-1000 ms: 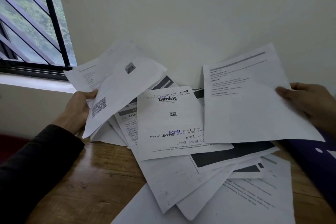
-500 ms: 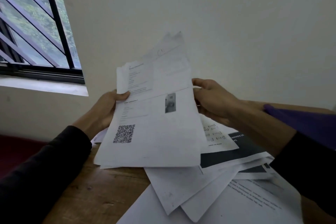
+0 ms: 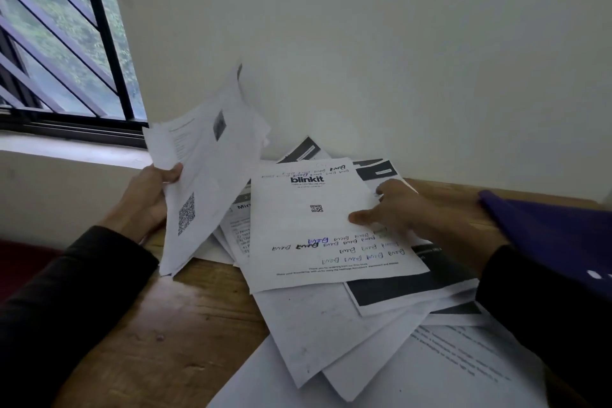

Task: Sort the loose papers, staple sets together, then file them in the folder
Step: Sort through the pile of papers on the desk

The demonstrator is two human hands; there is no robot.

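Head view only. Left hand (image 3: pixel 145 199) at left, thumb curled over the near edge of a small sheaf (image 3: pixel 205 169), gripping it; sheaf tilted up, lower corner down near the bench (image 3: pixel 159 341), QR code printed on the front sheet, small photo near the top. Right hand (image 3: pixel 394 209) at centre right, fingers stretched out and relaxed, resting on the blinkit sheet (image 3: pixel 324 228), thumb lying on the sheet's right part, nothing pinched as far as can be told. Blinkit sheet on top of the pile (image 3: pixel 331 334), printed logo and small QR code toward the far end, handwritten scribbles in black and blue across the near half, writing upside down from this side. Pile of loose papers spread over the wooden bench, fanned toward the near right edge; several sheets with dark printed blocks sticking out under the right hand and behind it, against the wall (image 3: pixel 397 60). Purple folder (image 3: pixel 543 242) at far right, partly out of frame, just beside the right forearm, over the pile's right edge; whether touching the papers, cannot tell. Dark sleeves on both arms. Window (image 3: pixel 59 43) with black bars at upper left, pale sill below it. No stapler in sight.
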